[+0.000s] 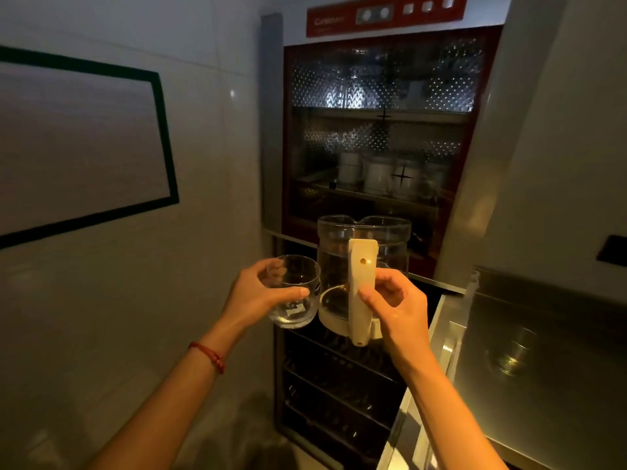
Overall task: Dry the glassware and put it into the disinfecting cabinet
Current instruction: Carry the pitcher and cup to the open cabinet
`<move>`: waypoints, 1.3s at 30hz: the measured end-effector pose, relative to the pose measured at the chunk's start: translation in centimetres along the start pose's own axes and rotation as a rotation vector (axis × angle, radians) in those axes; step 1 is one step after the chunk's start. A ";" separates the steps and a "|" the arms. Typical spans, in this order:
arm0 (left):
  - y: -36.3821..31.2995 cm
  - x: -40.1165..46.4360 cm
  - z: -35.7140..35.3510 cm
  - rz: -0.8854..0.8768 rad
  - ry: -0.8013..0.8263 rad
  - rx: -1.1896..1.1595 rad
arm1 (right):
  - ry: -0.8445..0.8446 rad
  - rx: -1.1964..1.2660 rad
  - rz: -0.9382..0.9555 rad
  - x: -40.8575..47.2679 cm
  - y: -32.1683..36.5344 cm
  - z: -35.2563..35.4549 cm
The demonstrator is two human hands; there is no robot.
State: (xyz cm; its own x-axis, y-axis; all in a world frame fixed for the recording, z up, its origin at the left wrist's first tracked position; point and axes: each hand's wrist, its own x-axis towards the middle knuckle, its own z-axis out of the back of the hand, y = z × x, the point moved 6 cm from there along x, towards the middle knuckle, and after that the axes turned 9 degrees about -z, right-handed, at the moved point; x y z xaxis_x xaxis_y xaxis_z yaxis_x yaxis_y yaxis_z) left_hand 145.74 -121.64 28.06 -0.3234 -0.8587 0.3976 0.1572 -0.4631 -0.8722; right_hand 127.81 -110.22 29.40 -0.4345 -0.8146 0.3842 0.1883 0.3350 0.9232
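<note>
A dim, white-tiled room holds the tall disinfecting cabinet (380,137), its lower racks exposed, beside a steel table (549,351). Before it, the right hand (393,300) fingers curl round the glass jug (363,252) handle; left hand (258,293) fingers grip a tumbler (293,290).

Clear, glossy glass is seen in the tumbler (294,293) and the jug (363,252), whose handle (361,290) is of smooth cream plastic, while brushed metal is shown by the counter (549,374) and perforated shiny metal by the cabinet (383,130).
</note>
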 end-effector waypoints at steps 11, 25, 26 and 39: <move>1.1 1.4 -1.9 -0.014 0.076 -0.082 | -0.088 -0.030 0.000 -0.4 -0.7 0.7; 2.3 3.2 -2.0 -0.044 0.164 -0.122 | -0.156 -0.082 -0.025 -0.6 -0.7 -0.2; 2.4 3.5 -1.9 -0.045 0.177 -0.135 | -0.171 -0.085 -0.033 -0.6 -0.8 -0.3; 4.0 8.2 -1.1 -0.076 0.302 -0.253 | -0.308 -0.160 -0.066 0.5 -0.1 -2.2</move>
State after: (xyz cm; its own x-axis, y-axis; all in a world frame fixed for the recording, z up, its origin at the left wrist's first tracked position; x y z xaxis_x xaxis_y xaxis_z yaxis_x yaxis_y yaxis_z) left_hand 142.73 -130.30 27.52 -0.5907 -0.7034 0.3953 -0.1005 -0.4219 -0.9010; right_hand 129.49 -111.67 29.50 -0.6908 -0.6430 0.3307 0.2762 0.1879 0.9425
